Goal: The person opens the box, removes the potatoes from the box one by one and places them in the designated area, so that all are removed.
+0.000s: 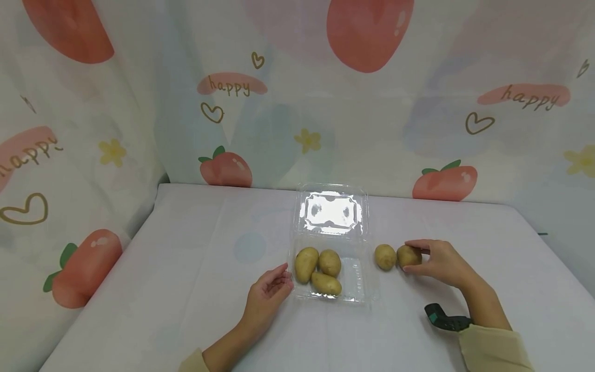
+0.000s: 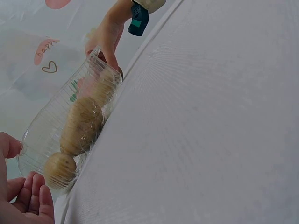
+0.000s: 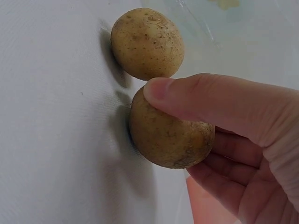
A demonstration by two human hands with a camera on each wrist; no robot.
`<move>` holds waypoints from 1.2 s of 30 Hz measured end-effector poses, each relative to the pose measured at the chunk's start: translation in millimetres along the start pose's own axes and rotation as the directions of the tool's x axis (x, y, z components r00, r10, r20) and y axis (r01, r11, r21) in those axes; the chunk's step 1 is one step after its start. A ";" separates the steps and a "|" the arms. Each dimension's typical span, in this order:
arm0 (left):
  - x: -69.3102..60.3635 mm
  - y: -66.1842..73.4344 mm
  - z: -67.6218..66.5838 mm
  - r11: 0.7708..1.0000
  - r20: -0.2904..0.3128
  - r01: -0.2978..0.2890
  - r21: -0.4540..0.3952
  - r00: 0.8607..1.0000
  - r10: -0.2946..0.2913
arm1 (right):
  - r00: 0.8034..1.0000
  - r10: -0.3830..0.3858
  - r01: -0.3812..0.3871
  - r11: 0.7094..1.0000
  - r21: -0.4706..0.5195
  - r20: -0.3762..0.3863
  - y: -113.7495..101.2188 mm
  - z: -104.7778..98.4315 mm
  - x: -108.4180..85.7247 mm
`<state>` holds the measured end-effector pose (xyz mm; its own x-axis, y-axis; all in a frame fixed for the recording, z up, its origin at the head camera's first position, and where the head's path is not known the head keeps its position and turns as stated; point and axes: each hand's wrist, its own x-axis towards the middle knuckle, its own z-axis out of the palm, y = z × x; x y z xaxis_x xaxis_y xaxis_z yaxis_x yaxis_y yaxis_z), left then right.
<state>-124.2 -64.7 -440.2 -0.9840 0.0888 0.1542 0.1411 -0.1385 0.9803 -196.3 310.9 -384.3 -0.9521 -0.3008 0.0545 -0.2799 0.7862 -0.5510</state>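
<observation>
A clear plastic clamshell box (image 1: 355, 274) lies with its lid (image 1: 331, 230) folded back. Inside its left part are three potatoes: an upright oval one (image 1: 306, 265), a rounder one (image 1: 330, 263) and one lying sideways (image 1: 327, 283). At the box's left edge is my left hand (image 1: 267, 297), loosely bent; its thumb (image 2: 10, 144) touches the rim, and nothing shows in its grasp. To the right of the box, my right hand (image 1: 443, 263) pinches a round potato (image 3: 170, 133) between thumb and fingers. Beside that one sits another potato (image 3: 147, 44) on the cloth.
A white cloth covers the table (image 1: 186, 258). Behind it hangs a printed curtain (image 1: 279, 113) with fruit, hearts and lettering, which also runs along the left side. A dark device (image 1: 446, 319) is at my right wrist, beside the sleeve (image 1: 495, 346).
</observation>
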 end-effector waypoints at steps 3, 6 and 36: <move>0.3 -0.1 0.2 1.000 -0.001 0.001 0.003 1.000 -0.001 | 1.000 -0.007 0.007 1.000 -0.004 -0.003 0.4 -0.2 0.1; 0.5 -0.6 0.2 1.000 -0.002 -0.001 0.004 1.000 0.001 | 1.000 -0.008 0.008 1.000 -0.004 -0.001 1.3 -0.5 0.3; 0.7 -0.7 -0.3 1.000 0.005 -0.004 0.016 1.000 0.004 | 1.000 0.004 -0.004 1.000 -0.007 0.008 4.0 -1.9 -1.1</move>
<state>-125.0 -64.8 -440.9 -0.9828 0.0934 0.1590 0.1471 -0.1229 0.9815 -196.6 315.4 -385.0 -0.9522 -0.3020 0.0453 -0.2769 0.7912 -0.5453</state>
